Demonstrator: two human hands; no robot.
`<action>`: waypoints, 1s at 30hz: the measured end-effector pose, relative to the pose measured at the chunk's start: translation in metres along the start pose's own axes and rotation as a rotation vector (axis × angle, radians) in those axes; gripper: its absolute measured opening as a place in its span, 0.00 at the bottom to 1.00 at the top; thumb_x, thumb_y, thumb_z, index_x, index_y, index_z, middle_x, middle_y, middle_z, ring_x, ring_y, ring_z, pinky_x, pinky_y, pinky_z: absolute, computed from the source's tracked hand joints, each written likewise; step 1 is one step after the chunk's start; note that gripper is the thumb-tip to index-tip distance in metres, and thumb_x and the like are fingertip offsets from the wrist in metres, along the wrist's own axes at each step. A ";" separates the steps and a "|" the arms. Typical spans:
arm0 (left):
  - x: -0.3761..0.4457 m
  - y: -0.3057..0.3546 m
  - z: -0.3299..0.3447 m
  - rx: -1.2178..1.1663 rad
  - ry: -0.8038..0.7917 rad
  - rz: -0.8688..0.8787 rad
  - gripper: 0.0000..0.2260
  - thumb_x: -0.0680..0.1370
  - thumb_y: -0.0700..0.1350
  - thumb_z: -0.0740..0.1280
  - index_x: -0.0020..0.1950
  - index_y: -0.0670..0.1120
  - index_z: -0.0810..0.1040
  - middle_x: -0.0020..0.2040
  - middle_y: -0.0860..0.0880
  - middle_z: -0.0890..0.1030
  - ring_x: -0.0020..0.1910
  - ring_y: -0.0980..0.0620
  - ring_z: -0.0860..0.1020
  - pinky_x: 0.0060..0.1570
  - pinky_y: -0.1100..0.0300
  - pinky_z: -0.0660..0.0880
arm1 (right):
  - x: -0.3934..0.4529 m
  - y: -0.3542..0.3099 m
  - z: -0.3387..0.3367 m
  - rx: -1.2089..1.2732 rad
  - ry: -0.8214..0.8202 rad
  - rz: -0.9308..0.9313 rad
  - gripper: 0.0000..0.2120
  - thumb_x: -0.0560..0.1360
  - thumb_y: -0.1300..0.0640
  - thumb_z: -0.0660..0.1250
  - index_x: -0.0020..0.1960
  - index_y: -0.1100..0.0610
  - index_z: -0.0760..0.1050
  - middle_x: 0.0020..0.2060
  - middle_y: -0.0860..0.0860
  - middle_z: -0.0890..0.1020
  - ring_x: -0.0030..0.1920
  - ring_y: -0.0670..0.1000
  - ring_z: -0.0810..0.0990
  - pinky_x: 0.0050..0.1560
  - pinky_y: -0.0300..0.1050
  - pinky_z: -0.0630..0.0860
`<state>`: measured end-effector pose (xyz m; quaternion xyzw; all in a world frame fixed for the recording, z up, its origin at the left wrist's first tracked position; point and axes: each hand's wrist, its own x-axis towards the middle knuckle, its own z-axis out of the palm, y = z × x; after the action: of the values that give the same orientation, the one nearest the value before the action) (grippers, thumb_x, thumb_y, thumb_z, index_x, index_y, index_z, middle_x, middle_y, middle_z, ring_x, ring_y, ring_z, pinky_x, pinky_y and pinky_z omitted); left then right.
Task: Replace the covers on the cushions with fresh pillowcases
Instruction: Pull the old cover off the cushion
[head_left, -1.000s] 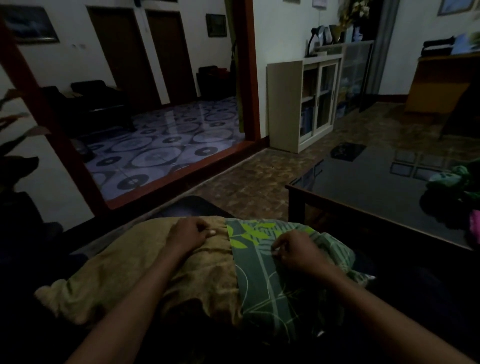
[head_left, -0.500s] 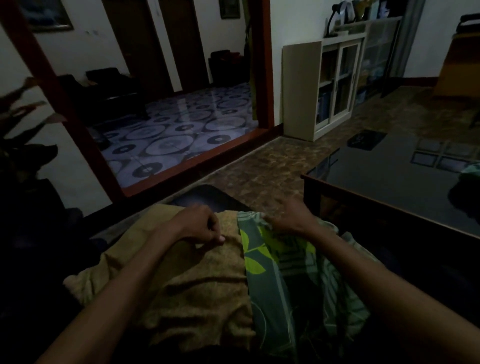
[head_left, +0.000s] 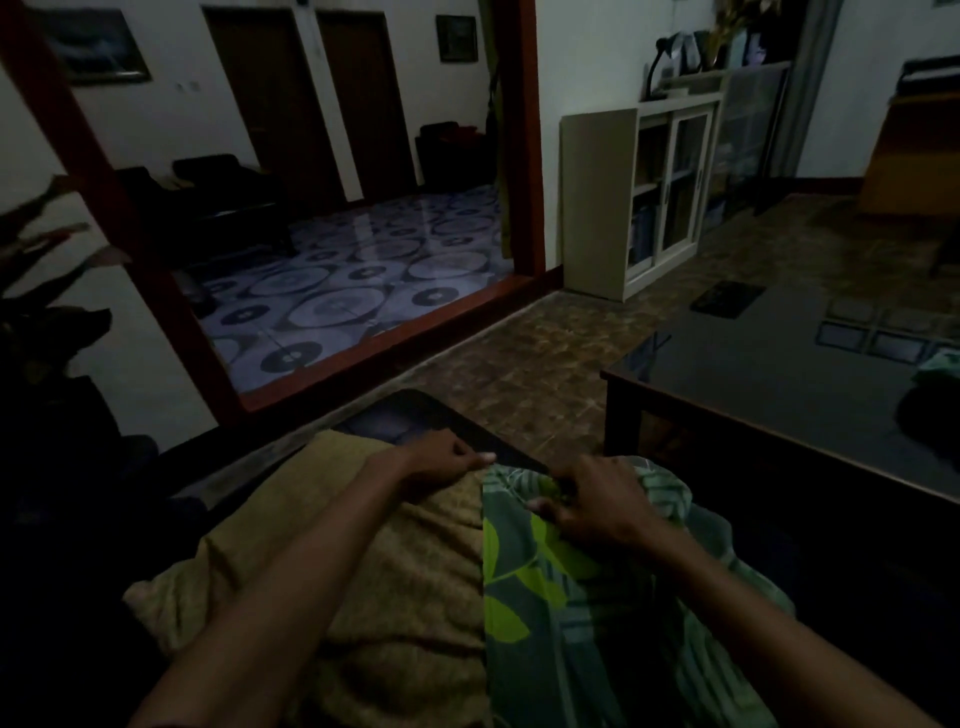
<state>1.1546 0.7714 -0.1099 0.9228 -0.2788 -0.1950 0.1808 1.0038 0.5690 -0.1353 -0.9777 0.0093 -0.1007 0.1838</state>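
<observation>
A mustard-yellow cushion (head_left: 363, 561) lies across my lap. Its right part is covered by a green pillowcase (head_left: 561, 613) with lime leaf prints. My left hand (head_left: 441, 460) is closed on the cushion's far edge, right by the pillowcase's opening. My right hand (head_left: 592, 506) grips bunched pillowcase fabric near the far edge. The pillowcase's open hem runs straight down the middle of the cushion. The room is dim.
A dark glass-topped coffee table (head_left: 779, 384) stands close on the right, with some green cloth (head_left: 943, 364) at its right edge. A cream glass-door cabinet (head_left: 644, 192) stands beyond. A red-framed step (head_left: 395, 338) leads to a patterned floor. A dark seat edge (head_left: 415, 421) shows beyond the cushion.
My right hand came back from the pillowcase's far edge and closed on bunched fabric. My left hand shifted slightly along the cushion's far edge. The view moved a little.
</observation>
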 end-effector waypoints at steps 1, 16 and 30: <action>0.003 0.000 0.009 -0.036 0.014 0.014 0.25 0.76 0.68 0.65 0.32 0.49 0.70 0.32 0.48 0.69 0.32 0.50 0.68 0.38 0.53 0.66 | -0.003 0.001 -0.001 -0.006 0.032 -0.003 0.26 0.74 0.34 0.69 0.31 0.53 0.68 0.26 0.49 0.71 0.30 0.48 0.71 0.39 0.47 0.59; -0.022 0.044 -0.115 -0.012 0.961 0.506 0.07 0.79 0.46 0.68 0.45 0.48 0.84 0.39 0.52 0.82 0.37 0.56 0.78 0.38 0.62 0.75 | 0.023 -0.056 -0.117 0.009 0.465 -0.168 0.14 0.71 0.38 0.74 0.48 0.46 0.84 0.40 0.44 0.80 0.42 0.47 0.77 0.50 0.48 0.69; -0.041 0.009 -0.055 -0.142 0.674 0.390 0.08 0.74 0.44 0.76 0.42 0.58 0.84 0.42 0.63 0.84 0.44 0.61 0.82 0.47 0.63 0.77 | 0.000 -0.019 -0.127 0.002 0.356 0.037 0.04 0.72 0.52 0.75 0.45 0.43 0.86 0.42 0.43 0.87 0.44 0.48 0.84 0.51 0.49 0.80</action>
<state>1.1445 0.8012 -0.0484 0.8501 -0.3598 0.1380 0.3590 0.9781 0.5409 -0.0125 -0.9440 0.0595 -0.2687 0.1822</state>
